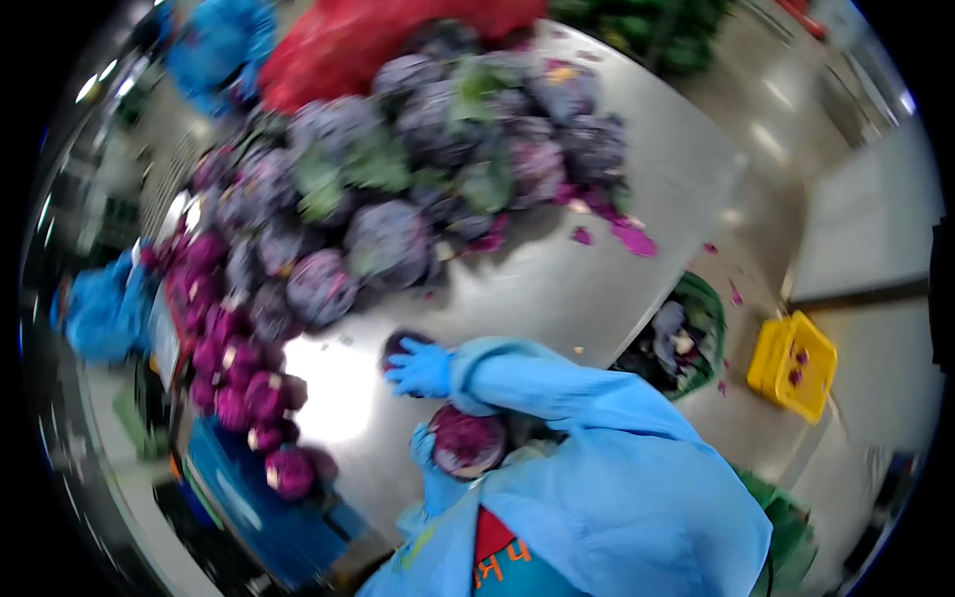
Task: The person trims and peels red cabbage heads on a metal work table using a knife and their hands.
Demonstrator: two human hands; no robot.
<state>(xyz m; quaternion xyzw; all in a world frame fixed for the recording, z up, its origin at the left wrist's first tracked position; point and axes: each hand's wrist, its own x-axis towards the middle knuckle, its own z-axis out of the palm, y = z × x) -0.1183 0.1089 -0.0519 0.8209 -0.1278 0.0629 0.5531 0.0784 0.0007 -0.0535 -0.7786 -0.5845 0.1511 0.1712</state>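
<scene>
My left hand (pixel 424 450) is curved round the side of a peeled purple cabbage (pixel 468 440), close to my body. Farther forward, my right hand (pixel 419 369) has its blue-gloved fingers spread over or beside a dark round thing (pixel 400 344); whether it is a leaf or part of a cabbage is too blurred to tell. Both hands are over the steel table (pixel 517 303). A large heap of unpeeled cabbages (pixel 390 242) with outer leaves lies beyond them. Shiny peeled cabbages (pixel 239 360) line the left side.
A red sack (pixel 343 45) rests behind the heap. Right of the table are a green bin of leaves (pixel 708 323) and a yellow crate (pixel 793 366). A blue container (pixel 259 502) is at the lower left. Two people in blue (pixel 107 306) are on the left and upper left.
</scene>
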